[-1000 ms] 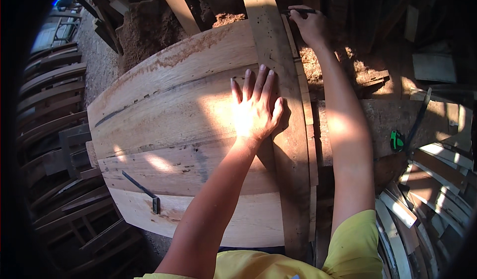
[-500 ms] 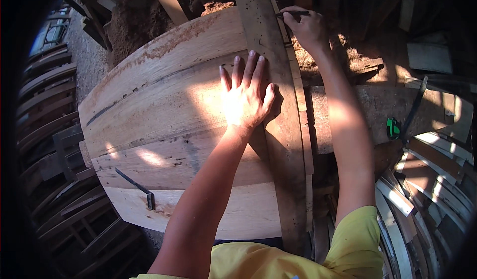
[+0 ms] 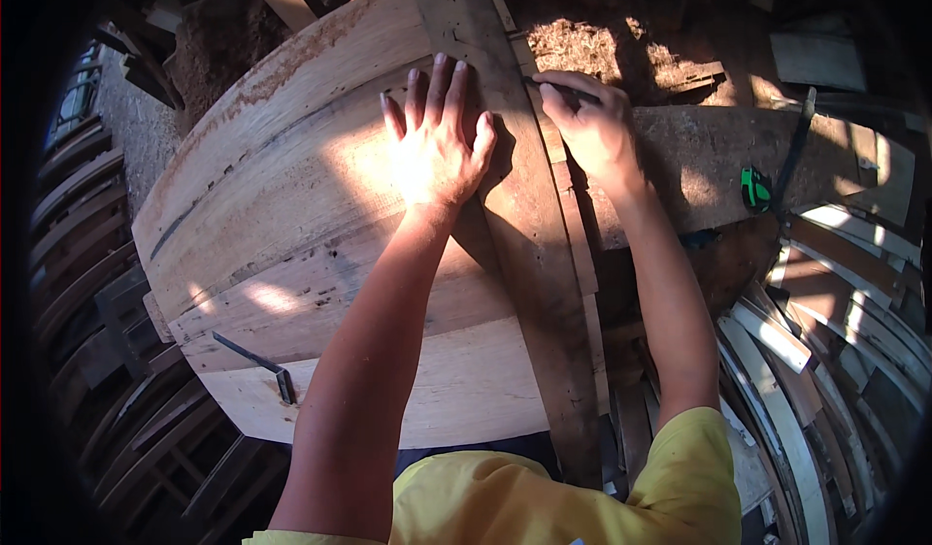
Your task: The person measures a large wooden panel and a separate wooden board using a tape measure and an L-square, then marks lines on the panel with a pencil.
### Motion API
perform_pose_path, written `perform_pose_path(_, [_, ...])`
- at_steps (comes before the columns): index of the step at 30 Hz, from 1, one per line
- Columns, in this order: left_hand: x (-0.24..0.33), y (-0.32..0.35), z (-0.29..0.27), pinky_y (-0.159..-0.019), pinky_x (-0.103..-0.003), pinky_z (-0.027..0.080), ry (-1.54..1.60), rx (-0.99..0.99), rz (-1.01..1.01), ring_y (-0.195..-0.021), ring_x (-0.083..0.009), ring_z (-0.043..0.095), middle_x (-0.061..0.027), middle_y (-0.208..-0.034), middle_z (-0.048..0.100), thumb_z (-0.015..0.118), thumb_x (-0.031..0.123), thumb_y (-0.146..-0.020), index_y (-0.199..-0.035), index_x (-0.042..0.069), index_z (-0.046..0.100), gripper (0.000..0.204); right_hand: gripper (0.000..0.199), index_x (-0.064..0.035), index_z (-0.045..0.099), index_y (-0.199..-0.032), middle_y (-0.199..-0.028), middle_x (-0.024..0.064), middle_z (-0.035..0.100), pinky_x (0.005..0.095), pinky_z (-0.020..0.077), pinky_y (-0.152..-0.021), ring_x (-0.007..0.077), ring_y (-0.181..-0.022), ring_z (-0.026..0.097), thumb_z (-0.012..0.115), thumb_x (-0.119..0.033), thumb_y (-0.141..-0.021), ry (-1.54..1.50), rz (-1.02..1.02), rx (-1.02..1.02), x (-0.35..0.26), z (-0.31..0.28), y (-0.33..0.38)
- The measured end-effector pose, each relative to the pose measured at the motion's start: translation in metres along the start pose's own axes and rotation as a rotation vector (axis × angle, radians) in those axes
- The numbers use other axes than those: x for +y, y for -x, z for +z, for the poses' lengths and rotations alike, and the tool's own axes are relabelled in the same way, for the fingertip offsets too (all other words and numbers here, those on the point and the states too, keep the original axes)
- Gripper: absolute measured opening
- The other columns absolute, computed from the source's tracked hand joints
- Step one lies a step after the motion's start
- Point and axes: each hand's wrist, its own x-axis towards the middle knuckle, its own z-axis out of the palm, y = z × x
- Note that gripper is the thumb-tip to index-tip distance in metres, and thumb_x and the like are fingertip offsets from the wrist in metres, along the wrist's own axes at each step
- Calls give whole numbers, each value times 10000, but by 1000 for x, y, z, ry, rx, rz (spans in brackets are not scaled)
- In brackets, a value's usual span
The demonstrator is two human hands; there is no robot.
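My left hand lies flat with fingers spread on a panel of joined pale planks, its thumb side against a long straight board. That board lies across the planks, running from the far edge toward my body. On its right side, my right hand is closed round a thin dark pen. The pen's tip is at the board's right edge, above the stepped plank ends. Whether the tip touches the wood cannot be made out.
A dark L-shaped square rests on the planks at left. To the right, a green and black tape measure and a long dark tool lie on a wooden bench board. Stacked timber lines both sides.
My right hand has drawn the pen nearer to me along the board's right edge. My left hand keeps its place on the wood, while the whole view has shifted slightly.
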Motion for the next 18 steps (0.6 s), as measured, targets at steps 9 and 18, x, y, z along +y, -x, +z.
perform_pose_path(9, [-2,2,-1,-1276,-673,196,4,-13,-18,-1541,-369,401,-83,-1685,436,589,465,-995,-1600,187,481,675,175,-30,758,-1128,-1017,170,775,394,596,-817,329,-942,767,711,-40,-960,167,21,-53,-38,-38,135])
perform_pose_path(18, [-2,1,-2,-1277,-677,186,19,-20,-35,-1543,-364,399,-75,-1681,444,593,487,-988,-1594,194,491,681,222,-6,751,-1116,-1018,150,769,424,595,-839,346,-936,736,733,19,-897,287,45,-139,-59,-52,193])
